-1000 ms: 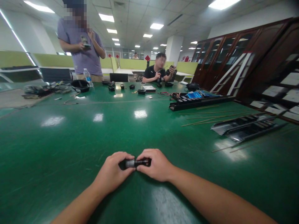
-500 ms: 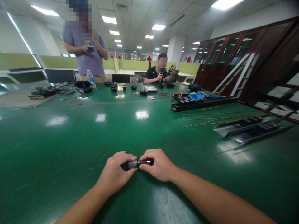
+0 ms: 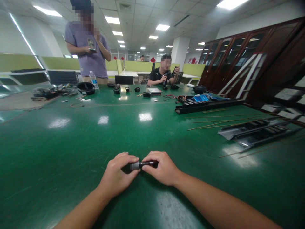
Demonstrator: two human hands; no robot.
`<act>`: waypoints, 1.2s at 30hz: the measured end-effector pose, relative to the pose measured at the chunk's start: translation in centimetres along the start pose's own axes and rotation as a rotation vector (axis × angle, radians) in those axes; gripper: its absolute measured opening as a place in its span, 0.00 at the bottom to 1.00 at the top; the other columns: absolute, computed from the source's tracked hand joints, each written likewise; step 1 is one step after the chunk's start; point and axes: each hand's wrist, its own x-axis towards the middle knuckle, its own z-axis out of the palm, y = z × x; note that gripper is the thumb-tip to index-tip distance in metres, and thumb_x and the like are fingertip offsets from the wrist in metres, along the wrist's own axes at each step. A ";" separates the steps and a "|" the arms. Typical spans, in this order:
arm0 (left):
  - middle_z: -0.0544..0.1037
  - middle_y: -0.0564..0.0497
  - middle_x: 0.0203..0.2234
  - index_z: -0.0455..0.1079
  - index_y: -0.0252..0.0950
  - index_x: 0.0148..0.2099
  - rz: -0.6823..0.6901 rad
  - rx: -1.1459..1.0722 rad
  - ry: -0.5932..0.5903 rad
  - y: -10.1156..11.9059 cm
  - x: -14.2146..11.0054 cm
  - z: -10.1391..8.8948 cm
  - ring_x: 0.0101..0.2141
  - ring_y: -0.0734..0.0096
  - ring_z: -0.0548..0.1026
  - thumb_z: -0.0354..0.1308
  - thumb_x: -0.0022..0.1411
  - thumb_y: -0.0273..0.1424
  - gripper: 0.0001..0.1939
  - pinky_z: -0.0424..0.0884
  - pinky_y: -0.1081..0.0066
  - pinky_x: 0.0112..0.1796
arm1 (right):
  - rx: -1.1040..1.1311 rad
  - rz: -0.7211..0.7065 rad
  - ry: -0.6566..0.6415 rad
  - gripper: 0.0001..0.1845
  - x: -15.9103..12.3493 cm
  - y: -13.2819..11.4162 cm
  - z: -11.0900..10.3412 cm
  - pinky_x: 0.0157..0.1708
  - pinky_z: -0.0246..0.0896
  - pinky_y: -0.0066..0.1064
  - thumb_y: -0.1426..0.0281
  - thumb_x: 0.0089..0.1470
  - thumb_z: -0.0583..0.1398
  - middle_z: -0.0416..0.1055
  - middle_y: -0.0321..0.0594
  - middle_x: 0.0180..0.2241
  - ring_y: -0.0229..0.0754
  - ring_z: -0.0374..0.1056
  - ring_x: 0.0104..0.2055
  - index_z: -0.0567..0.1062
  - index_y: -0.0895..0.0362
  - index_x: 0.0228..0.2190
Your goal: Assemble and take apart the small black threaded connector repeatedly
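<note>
Your left hand (image 3: 119, 172) and right hand (image 3: 162, 168) nearly meet low over the green table (image 3: 71, 143), both forearms (image 3: 202, 190) slanting inward. Each hand is curled, thumb toward you, pinching a small cylindrical object (image 3: 135, 165) held crosswise between them: grey section at your left, dark narrower section at your right. Its outer ends fade into shadow inside your grip; contact with the table cannot be determined. The lower edge cuts off your forearms.
</note>
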 end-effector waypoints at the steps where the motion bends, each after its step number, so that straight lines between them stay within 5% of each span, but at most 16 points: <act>1: 0.82 0.55 0.36 0.74 0.43 0.43 0.002 0.001 0.004 0.0 0.0 0.0 0.37 0.66 0.79 0.67 0.55 0.31 0.12 0.71 0.57 0.51 | 0.004 0.002 0.004 0.06 0.0 0.0 0.0 0.33 0.60 0.28 0.71 0.51 0.66 0.76 0.37 0.29 0.38 0.69 0.31 0.82 0.56 0.34; 36: 0.81 0.52 0.37 0.74 0.43 0.45 -0.064 0.053 -0.011 0.1 -0.1 -0.4 0.41 0.61 0.78 0.67 0.54 0.35 0.15 0.75 0.62 0.45 | 0.080 0.024 0.094 0.07 -0.1 0.1 0.4 0.32 0.62 0.27 0.72 0.49 0.67 0.78 0.38 0.29 0.38 0.71 0.30 0.83 0.56 0.34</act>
